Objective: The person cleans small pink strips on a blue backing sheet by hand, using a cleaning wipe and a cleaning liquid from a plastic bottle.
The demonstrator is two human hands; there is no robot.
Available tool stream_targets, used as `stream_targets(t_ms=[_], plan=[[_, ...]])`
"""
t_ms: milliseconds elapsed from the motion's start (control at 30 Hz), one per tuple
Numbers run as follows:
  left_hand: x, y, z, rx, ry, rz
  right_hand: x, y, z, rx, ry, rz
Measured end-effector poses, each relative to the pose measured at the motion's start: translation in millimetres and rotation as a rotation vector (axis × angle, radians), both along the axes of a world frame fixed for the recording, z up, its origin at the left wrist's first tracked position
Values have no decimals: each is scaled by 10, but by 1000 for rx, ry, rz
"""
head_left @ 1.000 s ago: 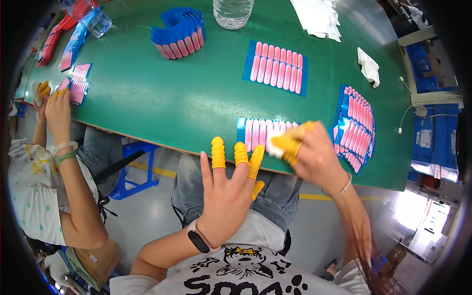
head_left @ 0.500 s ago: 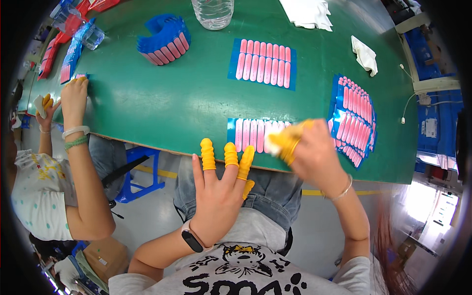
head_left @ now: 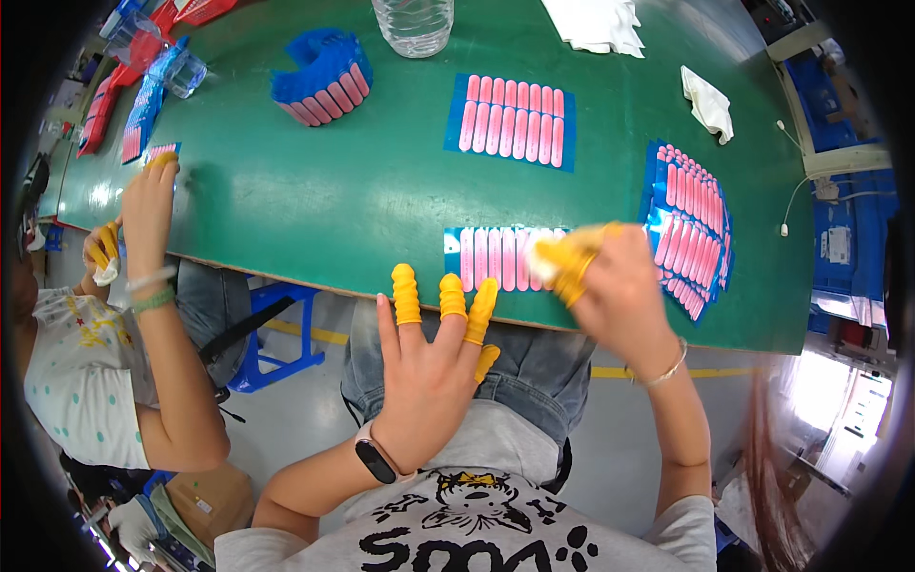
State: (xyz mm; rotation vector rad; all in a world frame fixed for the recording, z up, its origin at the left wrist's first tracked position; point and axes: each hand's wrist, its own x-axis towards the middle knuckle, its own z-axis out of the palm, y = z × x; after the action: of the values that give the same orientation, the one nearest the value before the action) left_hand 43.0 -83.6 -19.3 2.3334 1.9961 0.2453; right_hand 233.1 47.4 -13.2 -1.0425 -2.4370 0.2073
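Observation:
A blue sheet with a row of pink rounded strips (head_left: 494, 259) lies at the near edge of the green table, in front of me. My left hand (head_left: 424, 367) has yellow finger cots on several fingers. Its fingers are spread, with the tips at the sheet's near left edge. In my right hand (head_left: 620, 296), also with yellow cots, a wad of white cloth (head_left: 542, 254) is pinched over the sheet's right part. That hand is slightly blurred and hides the sheet's right end. Farther off lies a similar blue sheet with two rows of pink strips (head_left: 513, 122).
Stacked blue-and-pink sheets (head_left: 688, 234) lie at the right. A curled blue-and-pink sheet bundle (head_left: 322, 81), a clear plastic container (head_left: 414, 27), white cloths (head_left: 596, 24) and a crumpled cloth (head_left: 706, 103) stand farther back. A co-worker's hand (head_left: 148, 205) works at the left.
My right hand has moved the white cloth slightly away from me and to the right over the sheet. My left hand stays put. The co-worker's hand with a white cloth has lowered.

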Motion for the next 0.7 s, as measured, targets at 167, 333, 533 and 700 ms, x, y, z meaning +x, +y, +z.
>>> stream_targets(t_ms=[167,333,533,700], plan=[[-3,19,30,12,-35,-21,45,23,-66,-4,35,50],[-93,42,139,-9,-163,-4,9,-172,102,-127,199,76],[-236,335,122,201,-281,40,186,-805,57,-286,542,-99],[-384,559,183,-70,-164,-206,139,-1226,-47,-484,835,-300]])
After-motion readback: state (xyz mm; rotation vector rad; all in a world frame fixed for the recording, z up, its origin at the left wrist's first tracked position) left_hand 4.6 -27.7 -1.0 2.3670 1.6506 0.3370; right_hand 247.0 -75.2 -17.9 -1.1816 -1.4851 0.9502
